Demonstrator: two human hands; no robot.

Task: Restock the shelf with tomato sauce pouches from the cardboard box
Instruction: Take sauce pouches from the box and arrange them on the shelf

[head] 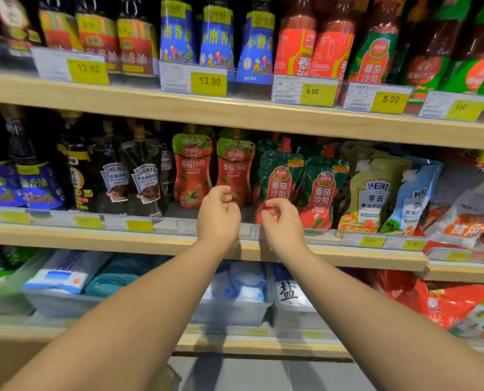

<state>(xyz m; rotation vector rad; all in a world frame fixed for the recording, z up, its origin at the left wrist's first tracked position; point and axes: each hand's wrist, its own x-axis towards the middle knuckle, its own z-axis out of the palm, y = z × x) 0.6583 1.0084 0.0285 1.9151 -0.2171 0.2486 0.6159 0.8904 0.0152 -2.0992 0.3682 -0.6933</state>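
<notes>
The wooden shelf (150,238) holds red sauce pouches (191,170). Dark bottles (143,176) stand left of them, green pouches (280,182) right.

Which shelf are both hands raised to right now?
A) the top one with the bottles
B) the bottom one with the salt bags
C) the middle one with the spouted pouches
C: the left hand and the right hand sit at the front edge of the middle shelf, just before the red tomato sauce pouches, and neither holds a pouch.
</notes>
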